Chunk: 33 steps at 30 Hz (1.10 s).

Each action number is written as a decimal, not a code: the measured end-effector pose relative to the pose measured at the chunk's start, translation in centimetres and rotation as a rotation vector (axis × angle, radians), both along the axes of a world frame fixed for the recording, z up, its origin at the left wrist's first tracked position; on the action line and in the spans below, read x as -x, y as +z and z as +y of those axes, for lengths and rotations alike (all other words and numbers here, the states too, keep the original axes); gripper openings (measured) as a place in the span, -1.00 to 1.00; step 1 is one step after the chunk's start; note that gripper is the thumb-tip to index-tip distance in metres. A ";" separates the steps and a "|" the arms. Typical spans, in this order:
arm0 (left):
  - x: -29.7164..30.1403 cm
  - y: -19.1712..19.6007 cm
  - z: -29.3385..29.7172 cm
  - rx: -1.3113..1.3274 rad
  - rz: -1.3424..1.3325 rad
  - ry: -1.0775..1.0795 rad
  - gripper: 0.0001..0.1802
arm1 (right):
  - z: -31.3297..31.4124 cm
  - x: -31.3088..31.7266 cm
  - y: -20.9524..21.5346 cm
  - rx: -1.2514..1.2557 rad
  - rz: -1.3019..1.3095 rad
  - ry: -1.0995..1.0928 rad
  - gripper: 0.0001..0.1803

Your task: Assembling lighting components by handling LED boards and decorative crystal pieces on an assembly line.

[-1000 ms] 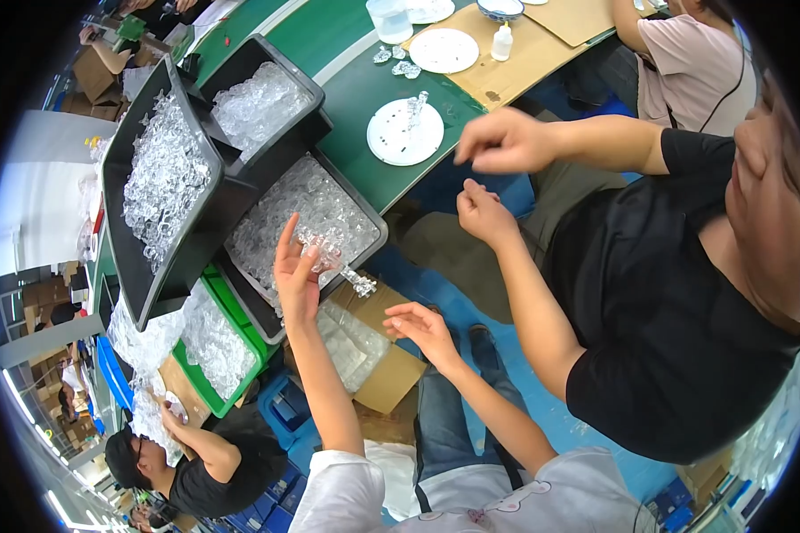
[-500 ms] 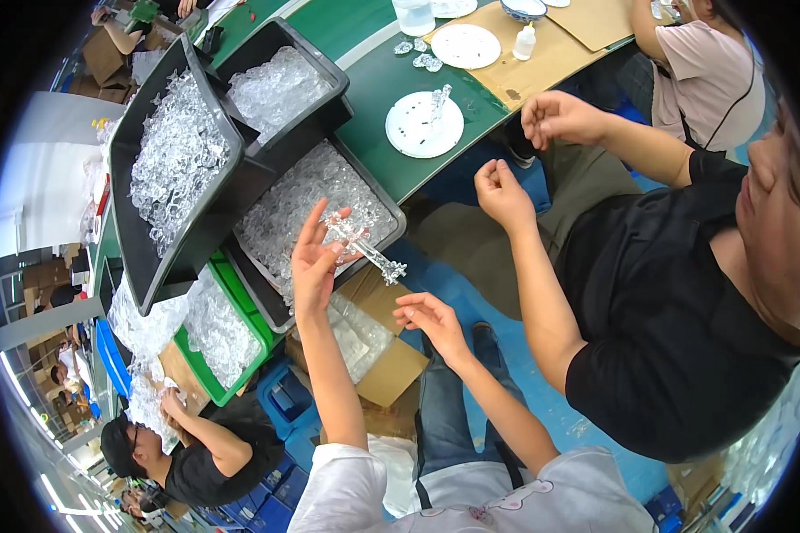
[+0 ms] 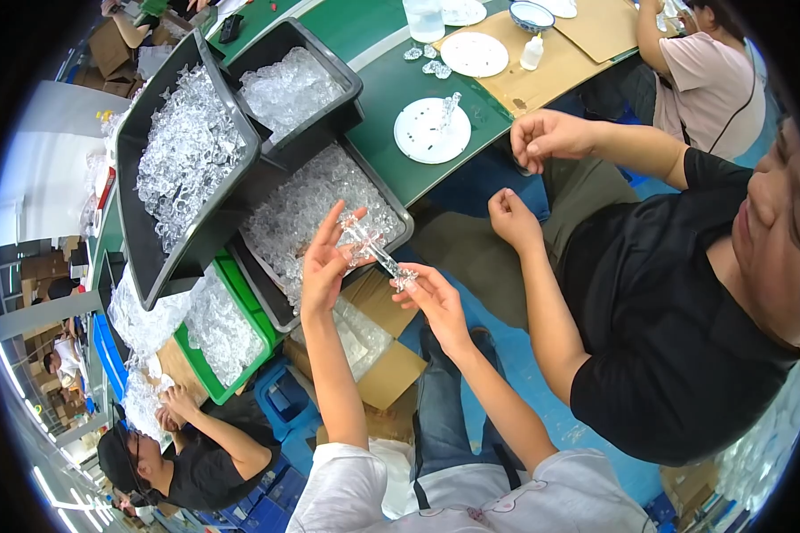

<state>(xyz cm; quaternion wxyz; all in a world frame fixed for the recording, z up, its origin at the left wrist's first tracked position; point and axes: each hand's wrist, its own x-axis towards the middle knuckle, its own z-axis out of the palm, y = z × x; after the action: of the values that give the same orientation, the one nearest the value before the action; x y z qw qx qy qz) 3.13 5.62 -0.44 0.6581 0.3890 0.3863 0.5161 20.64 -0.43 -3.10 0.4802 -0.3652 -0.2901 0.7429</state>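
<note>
Head view: the work seems partway, with one clear piece out of the bins and spanning the space between two hands.
Left hand: pinches the branching upper end of the piece between thumb and fingers, the other fingers spread.
Clear piece: a slim shaft with spiky ends, slanting down to the right; whether it is complete cannot be told.
Right hand: fingertips close on the lower end.
Person in a black cap: far down and left of the hands, handling clear material.
Tilted black bin: left of the hands, loaded with loose clear parts, so plenty appears left to work through.
Green bin: lower left of the hands, also filled.
Rear black bin: beyond the left hand, holding more parts.
Lower bin: just behind the hands, full; its rim and the tilted bin crowd the left hand's side.
Cardboard box: below, between the forearms.
Table: beyond the hands, bearing a white plate with a clear stem on it.
Neighbour in a black shirt: right of the hands, forearms near enough to limit room there.
</note>
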 end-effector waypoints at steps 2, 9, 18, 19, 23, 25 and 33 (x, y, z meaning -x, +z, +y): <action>0.0 0.2 0.0 -0.011 -0.035 -0.013 -0.24 | 0.2 0.1 -0.1 -0.007 0.003 -0.004 -0.66; 0.0 0.5 -0.1 -0.017 -0.133 -0.058 -0.11 | 0.3 -0.6 0.0 0.090 0.069 -0.006 -0.65; -0.2 0.4 -0.3 -0.075 -0.169 -0.101 -0.03 | -0.3 -0.6 -0.2 0.284 0.339 0.036 -0.67; -0.1 0.2 -0.4 -0.120 -0.143 -0.114 -0.03 | -0.4 -0.5 -0.2 0.321 0.418 0.067 -0.68; 0.4 -0.4 -0.9 -0.168 -0.090 -0.093 -0.05 | -0.8 0.0 -0.1 0.606 0.687 0.073 -0.72; -0.4 0.3 -0.6 -0.153 -0.054 -0.074 -0.12 | -0.9 0.1 -0.6 0.765 1.165 0.241 -0.71; 0.1 -0.5 -0.2 -0.085 -0.008 -0.143 -0.36 | 0.0 -0.2 0.2 0.935 1.437 0.269 -0.73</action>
<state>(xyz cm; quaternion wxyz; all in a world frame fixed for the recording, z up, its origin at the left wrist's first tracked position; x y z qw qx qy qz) 3.00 5.39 -0.96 0.6778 0.4411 0.3326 0.4852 20.89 -0.45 -2.87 0.2558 0.0701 0.3781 0.8870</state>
